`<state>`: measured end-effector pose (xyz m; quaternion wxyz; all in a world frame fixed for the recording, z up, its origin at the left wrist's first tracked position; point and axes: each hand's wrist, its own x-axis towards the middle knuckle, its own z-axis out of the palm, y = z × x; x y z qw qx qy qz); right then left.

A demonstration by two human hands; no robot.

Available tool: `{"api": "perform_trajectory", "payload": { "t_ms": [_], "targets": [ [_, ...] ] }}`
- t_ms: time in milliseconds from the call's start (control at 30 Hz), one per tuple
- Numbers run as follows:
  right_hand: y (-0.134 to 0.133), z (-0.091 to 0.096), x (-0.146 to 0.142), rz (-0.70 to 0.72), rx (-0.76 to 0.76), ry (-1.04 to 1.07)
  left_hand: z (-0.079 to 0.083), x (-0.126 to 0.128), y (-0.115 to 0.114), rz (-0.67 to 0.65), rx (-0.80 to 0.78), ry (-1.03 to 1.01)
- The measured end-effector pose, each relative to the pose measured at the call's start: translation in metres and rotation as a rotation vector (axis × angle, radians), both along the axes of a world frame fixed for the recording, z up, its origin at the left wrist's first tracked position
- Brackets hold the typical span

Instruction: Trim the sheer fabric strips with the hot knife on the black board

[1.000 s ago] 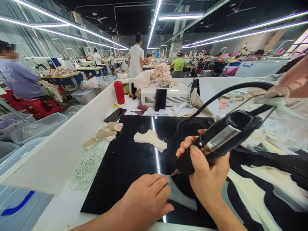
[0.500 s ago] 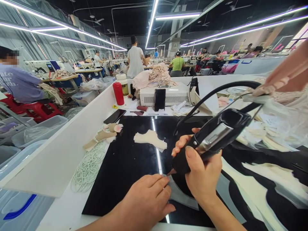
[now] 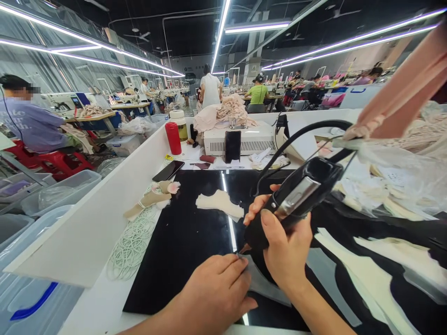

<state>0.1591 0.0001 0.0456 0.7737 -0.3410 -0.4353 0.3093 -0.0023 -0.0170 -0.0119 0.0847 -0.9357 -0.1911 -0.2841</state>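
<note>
A black corded handheld tool [image 3: 296, 193] with a silver panel is gripped in my right hand [image 3: 288, 253], its fingers wrapped round the lower body. The tool tilts down to the left, and its small copper-coloured tip [image 3: 245, 248] comes close to my left fingertips. My left hand [image 3: 220, 286] lies palm down with fingers stretched out, pressing the end of a greyish translucent piece [image 3: 263, 283] onto the shiny black board [image 3: 174, 242]. Whether the tip touches that piece, I cannot tell. Farther back on the board lies a cream cut fabric piece [image 3: 220, 204].
A pink fabric strip [image 3: 391, 104] holds the tool's cord end. At right are more cream pieces [image 3: 363, 272]. At left lies pale green cord [image 3: 131, 244] near a phone [image 3: 168, 170]. Behind stand a white vented box [image 3: 256, 141] and a red bottle [image 3: 173, 138]. Several people sit or stand beyond.
The tool and my right hand have shifted slightly left, closer to my left hand. My left hand still presses the translucent piece. A person in white has moved farther off in the background.
</note>
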Motion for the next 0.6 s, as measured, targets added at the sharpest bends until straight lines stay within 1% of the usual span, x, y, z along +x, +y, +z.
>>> {"api": "perform_trajectory", "payload": {
  "t_ms": [233,367,500,600],
  "targets": [
    [0.001,-0.003,-0.001,-0.033,-0.028,0.008,0.002,0.001,-0.001,0.009,0.017,-0.007],
    [-0.002,0.008,0.003,-0.024,-0.031,-0.007,0.002,0.0,0.0,0.0,0.011,-0.003],
    [-0.013,0.021,0.017,-0.061,-0.028,-0.057,0.002,-0.001,0.0,-0.001,0.024,0.022],
    [-0.024,0.023,0.029,-0.103,-0.035,-0.101,0.004,-0.002,0.0,-0.005,0.015,0.033]
  ]
}}
